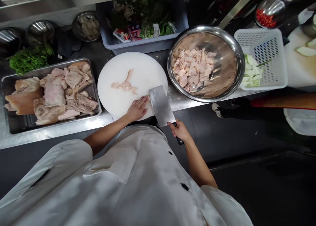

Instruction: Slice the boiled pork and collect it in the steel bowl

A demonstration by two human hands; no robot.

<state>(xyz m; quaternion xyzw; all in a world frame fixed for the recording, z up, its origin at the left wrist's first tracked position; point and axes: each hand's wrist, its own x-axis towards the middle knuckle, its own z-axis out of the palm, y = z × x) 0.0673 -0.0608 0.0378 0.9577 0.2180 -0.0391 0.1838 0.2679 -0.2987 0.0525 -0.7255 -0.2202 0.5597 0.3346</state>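
Observation:
My right hand [180, 131] grips the black handle of a cleaver [161, 104], its broad blade over the near right edge of a round white cutting board [111, 101]. Close to the blade's left side, my left hand [137, 109] lies on the board with its fingers stretched out. Whether anything small lies under those fingertips I cannot tell. A thin, pale strip of meat or skin [125, 84] sits in the middle of the board. To the right stands a large steel bowl [228, 78] with chopped cooked meat [194, 68] in it.
Left of the board, a metal tray [22, 129] carries large meat pieces [55, 94]. Behind are a grey bin [145, 46] with scraps, green herbs [31, 59] and small steel bowls [86, 26]. A white basket [274, 58] holds pale green slices; another person's shoe [217, 110] shows beyond the counter.

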